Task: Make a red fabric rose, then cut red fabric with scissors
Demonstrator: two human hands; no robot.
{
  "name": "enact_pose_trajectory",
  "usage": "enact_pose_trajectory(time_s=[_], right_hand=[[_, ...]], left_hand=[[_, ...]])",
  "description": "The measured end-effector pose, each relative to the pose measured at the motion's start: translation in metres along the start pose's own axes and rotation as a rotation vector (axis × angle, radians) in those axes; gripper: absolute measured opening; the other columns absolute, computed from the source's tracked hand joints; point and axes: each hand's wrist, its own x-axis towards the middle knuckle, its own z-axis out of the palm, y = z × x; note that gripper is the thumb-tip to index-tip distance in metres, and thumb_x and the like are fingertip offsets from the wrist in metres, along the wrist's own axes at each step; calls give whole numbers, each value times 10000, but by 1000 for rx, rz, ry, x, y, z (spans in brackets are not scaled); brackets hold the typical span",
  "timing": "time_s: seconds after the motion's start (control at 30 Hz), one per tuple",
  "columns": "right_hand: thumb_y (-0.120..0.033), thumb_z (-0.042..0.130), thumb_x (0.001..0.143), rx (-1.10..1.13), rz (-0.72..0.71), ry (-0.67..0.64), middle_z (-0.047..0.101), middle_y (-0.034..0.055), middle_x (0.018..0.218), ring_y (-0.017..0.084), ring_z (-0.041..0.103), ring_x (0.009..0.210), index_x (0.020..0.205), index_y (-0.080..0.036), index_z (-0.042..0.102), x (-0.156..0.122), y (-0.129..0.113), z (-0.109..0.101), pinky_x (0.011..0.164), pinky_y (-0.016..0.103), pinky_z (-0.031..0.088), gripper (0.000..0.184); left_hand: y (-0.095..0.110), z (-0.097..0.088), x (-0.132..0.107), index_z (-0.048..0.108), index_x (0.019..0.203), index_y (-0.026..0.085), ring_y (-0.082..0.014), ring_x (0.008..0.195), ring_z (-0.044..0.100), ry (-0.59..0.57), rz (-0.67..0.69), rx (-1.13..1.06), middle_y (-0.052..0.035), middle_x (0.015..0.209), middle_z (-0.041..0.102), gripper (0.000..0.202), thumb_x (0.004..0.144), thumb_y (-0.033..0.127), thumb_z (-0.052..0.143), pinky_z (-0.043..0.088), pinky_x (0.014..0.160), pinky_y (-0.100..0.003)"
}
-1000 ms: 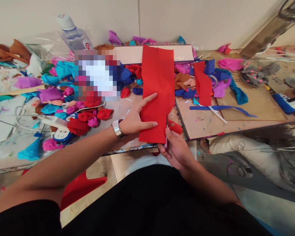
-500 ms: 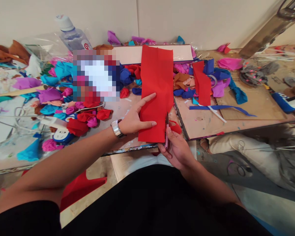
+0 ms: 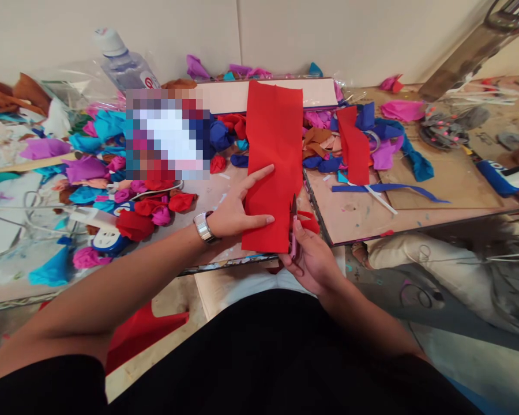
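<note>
A long red felt sheet (image 3: 274, 144) lies lengthwise on a paint-stained board (image 3: 225, 193), reaching back to a white box. My left hand (image 3: 237, 210) rests flat on the sheet's near left part, forefinger and thumb spread wide, with a watch on the wrist. My right hand (image 3: 309, 259) is closed round small pink-handled scissors (image 3: 293, 227), whose blades stand along the sheet's right edge near its bottom. A cut red strip (image 3: 309, 222) curls away just right of the blades.
Crumpled cloth scraps (image 3: 112, 167) in blue, purple, pink and red crowd the left and back. A plastic bottle (image 3: 121, 60) lies at the back left. A second red strip (image 3: 357, 147) and a blue strip (image 3: 389, 190) lie on the right board (image 3: 436, 196).
The scissors have crept slightly forward along the sheet's right edge. My left hand has stayed pressed on the felt.
</note>
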Motion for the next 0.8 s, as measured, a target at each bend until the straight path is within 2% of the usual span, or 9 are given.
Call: enact_pose_trajectory(time_s=[0.13, 0.27, 0.37, 0.57, 0.63, 0.73, 0.8], right_hand=[[-706, 845, 820, 6, 15, 11, 658, -37, 601, 86, 524, 401, 883, -196, 619, -1, -3, 1, 294, 161, 248, 561], [-727, 795, 864, -30, 41, -12, 610, -45, 517, 75, 447, 352, 868, -199, 610, -3, -2, 0, 299, 166, 242, 560], [-676, 810, 880, -23, 35, -27, 663, -20, 556, 64, 429, 357, 878, -198, 621, -6, 0, -2, 319, 165, 261, 514], [-557, 859, 873, 36, 98, -56, 738, 23, 694, 117, 622, 508, 906, -178, 687, -12, 1, -8, 400, 188, 438, 418], [-539, 866, 873, 62, 112, -68, 758, 29, 765, 140, 677, 578, 952, -175, 712, -15, 1, -8, 401, 192, 454, 403], [-489, 890, 865, 94, 115, -74, 774, 22, 831, 154, 718, 646, 1080, -187, 727, -17, 1, -8, 409, 190, 472, 406], [-465, 899, 863, 93, 111, -79, 774, 25, 822, 149, 716, 646, 1069, -177, 729, -17, 1, -8, 415, 186, 485, 393]], left_hand=[[-1, -1, 0, 404, 1692, 218, -410, 1510, 560, 6, -1, -7, -199, 1696, 486, 1108, 774, 538, 936, 485, 1266, -584], [-1, 0, 0, 446, 1669, 240, -411, 1483, 586, 38, -18, -16, -187, 1672, 518, 1095, 748, 537, 957, 499, 1252, -587], [-2, 0, 0, 471, 1654, 256, -408, 1467, 602, 67, -30, -31, -177, 1658, 536, 1057, 757, 544, 949, 528, 1225, -578], [-6, -1, -1, 492, 1629, 246, -370, 1428, 638, 124, -52, -44, -161, 1654, 549, 882, 887, 590, 822, 555, 1199, -532], [-9, -1, 0, 533, 1593, 238, -364, 1470, 602, 185, -34, 8, -152, 1669, 533, 814, 906, 584, 801, 521, 1236, -528], [-13, -1, 2, 592, 1520, 226, -346, 1474, 594, 260, 1, 71, -148, 1617, 585, 715, 920, 561, 789, 495, 1258, -523], [-16, -1, 4, 620, 1466, 212, -326, 1438, 622, 295, 6, 84, -151, 1557, 631, 660, 920, 541, 794, 498, 1253, -514]])
